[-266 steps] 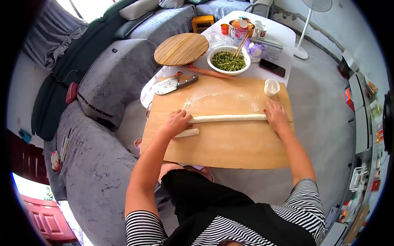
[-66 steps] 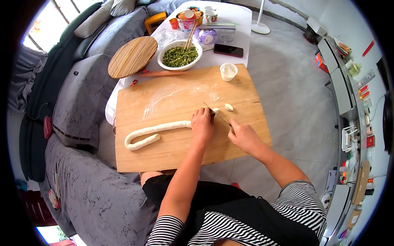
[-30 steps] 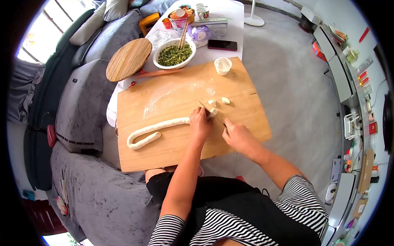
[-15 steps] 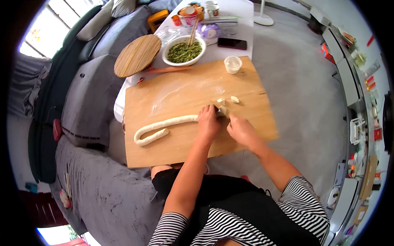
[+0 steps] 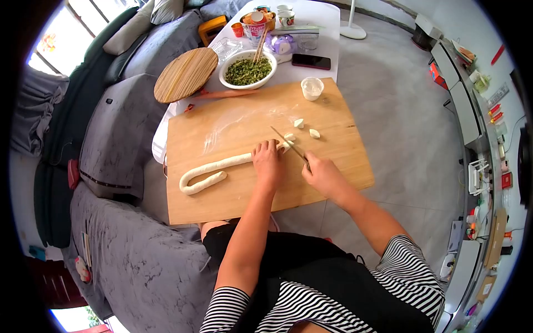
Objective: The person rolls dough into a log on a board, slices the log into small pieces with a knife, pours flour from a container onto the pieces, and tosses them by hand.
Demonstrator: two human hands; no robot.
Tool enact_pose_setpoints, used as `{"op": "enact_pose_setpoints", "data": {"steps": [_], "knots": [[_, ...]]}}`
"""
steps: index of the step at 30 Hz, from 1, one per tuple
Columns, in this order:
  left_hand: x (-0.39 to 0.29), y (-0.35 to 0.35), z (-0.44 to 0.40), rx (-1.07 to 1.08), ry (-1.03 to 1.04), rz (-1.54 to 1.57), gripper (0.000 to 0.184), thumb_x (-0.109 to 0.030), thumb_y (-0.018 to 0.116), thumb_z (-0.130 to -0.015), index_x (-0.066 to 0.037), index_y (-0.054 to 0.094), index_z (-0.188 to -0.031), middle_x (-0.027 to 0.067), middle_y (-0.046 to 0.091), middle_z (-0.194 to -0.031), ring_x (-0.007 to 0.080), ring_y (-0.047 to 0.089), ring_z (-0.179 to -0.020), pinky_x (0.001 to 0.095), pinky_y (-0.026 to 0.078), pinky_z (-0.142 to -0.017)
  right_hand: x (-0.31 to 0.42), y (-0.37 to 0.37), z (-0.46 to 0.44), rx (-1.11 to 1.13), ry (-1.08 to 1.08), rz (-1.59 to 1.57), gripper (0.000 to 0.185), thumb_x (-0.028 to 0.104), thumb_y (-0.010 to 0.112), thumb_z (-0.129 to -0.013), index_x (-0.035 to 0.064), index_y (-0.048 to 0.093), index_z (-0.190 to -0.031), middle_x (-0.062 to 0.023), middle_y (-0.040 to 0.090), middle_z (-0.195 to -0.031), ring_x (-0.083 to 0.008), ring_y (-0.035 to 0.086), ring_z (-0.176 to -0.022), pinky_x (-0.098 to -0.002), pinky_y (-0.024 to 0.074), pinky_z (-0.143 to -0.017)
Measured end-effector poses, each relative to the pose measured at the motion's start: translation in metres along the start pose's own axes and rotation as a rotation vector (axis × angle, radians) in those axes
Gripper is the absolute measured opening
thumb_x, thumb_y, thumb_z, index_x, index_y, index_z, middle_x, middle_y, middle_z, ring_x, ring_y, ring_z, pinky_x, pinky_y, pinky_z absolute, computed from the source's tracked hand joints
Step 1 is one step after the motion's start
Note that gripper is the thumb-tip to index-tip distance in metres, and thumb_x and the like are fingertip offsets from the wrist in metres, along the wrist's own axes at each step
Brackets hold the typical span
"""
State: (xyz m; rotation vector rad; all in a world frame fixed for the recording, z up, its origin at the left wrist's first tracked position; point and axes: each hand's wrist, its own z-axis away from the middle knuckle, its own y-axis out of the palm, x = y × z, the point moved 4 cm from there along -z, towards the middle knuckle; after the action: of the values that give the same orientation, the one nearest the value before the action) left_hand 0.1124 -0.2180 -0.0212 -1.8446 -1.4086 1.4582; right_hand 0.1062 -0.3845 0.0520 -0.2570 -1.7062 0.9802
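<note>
A long rope of white dough (image 5: 216, 165) lies on the wooden board (image 5: 222, 205), bent back on itself at the left. My left hand (image 5: 268, 162) is closed over the rope near its right end. My right hand (image 5: 321, 173) grips the handle of a knife (image 5: 288, 145), whose blade lies slantwise at the dough's end, just right of my left hand. One cut piece sits close beyond the blade. Two others, a dough piece (image 5: 298, 123) and another piece (image 5: 315, 134), rest apart on the board. Part of the rope is hidden under my left hand.
A small flour cup (image 5: 312, 89) stands at the board's back right. Behind the board are a bowl of chopped green filling (image 5: 248, 70) with chopsticks, a round slatted lid (image 5: 186, 75) and a phone (image 5: 311, 61). A grey sofa (image 5: 133, 238) is at the left.
Since the earliest frame, the knife has come into my right hand and dough pieces have been cut off. Over the last second, another piece has separated and my left hand has shifted slightly left.
</note>
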Motion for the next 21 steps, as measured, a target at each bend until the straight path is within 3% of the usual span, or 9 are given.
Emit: {"op": "enact_pose_setpoints", "data": {"steps": [9,21], "knots": [[-0.003,0.003,0.001,-0.018,0.076,-0.071,0.016,-0.004,0.061,-0.080,-0.007,0.061,-0.095,0.0102,0.061,-0.094,0.0308,0.057,-0.096,0.0426,0.042,-0.083,-0.003,0.016,0.000,0.024,-0.023,0.044,0.014,0.010,0.054,-0.090,-0.0030,0.051,-0.094,-0.0279,0.061,-0.067,-0.0460,0.062,-0.067,-0.0545,0.0502,-0.062],[-0.001,0.003,-0.001,0.052,0.089,-0.098,0.019,-0.003,0.060,-0.078,-0.006,0.062,-0.096,0.0114,0.061,-0.096,0.0317,0.057,-0.097,0.0430,0.044,-0.083,-0.002,0.016,-0.004,0.036,0.015,0.087,0.015,0.011,0.056,-0.089,-0.0021,0.051,-0.094,-0.0264,0.063,-0.068,-0.0448,0.064,-0.068,-0.0539,0.0515,-0.063]]}}
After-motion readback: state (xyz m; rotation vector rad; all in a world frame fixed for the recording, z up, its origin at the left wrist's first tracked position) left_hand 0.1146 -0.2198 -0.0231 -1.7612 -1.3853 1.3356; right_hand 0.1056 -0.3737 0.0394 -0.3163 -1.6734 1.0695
